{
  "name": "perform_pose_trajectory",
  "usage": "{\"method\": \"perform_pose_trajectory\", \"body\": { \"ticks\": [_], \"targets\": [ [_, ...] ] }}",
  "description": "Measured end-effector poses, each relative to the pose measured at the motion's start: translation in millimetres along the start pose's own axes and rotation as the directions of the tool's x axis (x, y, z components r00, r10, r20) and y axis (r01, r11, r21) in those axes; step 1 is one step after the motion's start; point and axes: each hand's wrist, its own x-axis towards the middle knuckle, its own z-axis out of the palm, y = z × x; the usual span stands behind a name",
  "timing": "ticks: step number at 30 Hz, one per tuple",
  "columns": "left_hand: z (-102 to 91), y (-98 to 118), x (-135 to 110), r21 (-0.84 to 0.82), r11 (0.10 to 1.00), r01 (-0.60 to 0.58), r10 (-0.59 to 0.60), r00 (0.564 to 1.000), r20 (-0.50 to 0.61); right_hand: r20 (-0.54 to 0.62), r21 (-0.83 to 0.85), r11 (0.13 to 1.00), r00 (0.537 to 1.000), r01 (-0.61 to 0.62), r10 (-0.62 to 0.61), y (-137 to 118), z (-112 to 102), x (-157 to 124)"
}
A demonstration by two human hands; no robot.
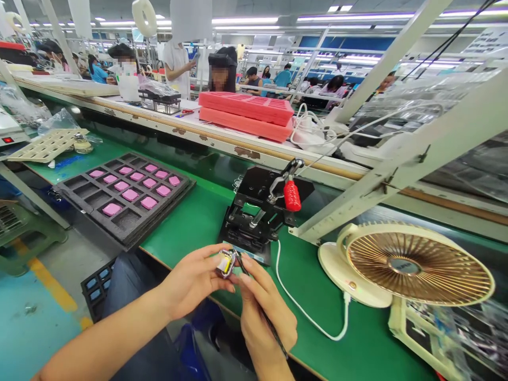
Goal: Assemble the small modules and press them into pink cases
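Observation:
Between the thumb and fingers of my left hand (198,275) is a small electronic device (226,263), with white and yellow parts inside a metallic-looking rim. My right hand (268,304) is closed around slim black tweezers (273,333), whose tips reach the device's right side. The exact contact point is too small to make out. Both hands are close together over the front edge of the green bench. Just behind them stands a black clamp fixture (254,211) with a red-handled lever (292,196).
A black foam tray (123,225) holding several pink pieces lies to the left, a beige tray (47,145) beyond it. On the right, a cream fan (413,264) trails a white cable (301,312). Red foam trays (246,114) sit on the shelf behind; people work farther back.

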Motion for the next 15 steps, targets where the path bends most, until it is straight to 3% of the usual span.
{"method": "perform_pose_trajectory", "body": {
  "ticks": [4, 6, 9, 11, 15],
  "targets": [
    [-11.4, -7, 9, 0.008, 1.000, 0.009, -0.008, 0.991, -0.135, -0.182, -0.074, 0.991, 0.979, -0.108, 0.093, 1, -12, -5],
    [-20.6, -11, 12, 0.069, 0.998, 0.011, 0.004, 0.977, -0.213, -0.209, -0.112, 0.977, 0.965, -0.184, 0.158, 5, -25, -5],
    [-34.6, -14, 13, 0.129, 0.991, 0.025, 0.012, 0.960, -0.281, -0.060, -0.181, 0.925, 0.943, -0.334, 0.329, 17, -48, -2],
    [-40.8, -14, 13, 0.149, 0.988, 0.030, 0.017, 0.953, -0.302, 0.079, -0.242, 0.875, 0.891, -0.419, 0.448, 25, -61, 3],
    [-41.6, -13, 12, 0.179, 0.982, 0.061, -0.012, 0.966, -0.260, 0.100, -0.320, 0.793, 0.814, -0.518, 0.572, 31, -74, 16]
  ]
}}
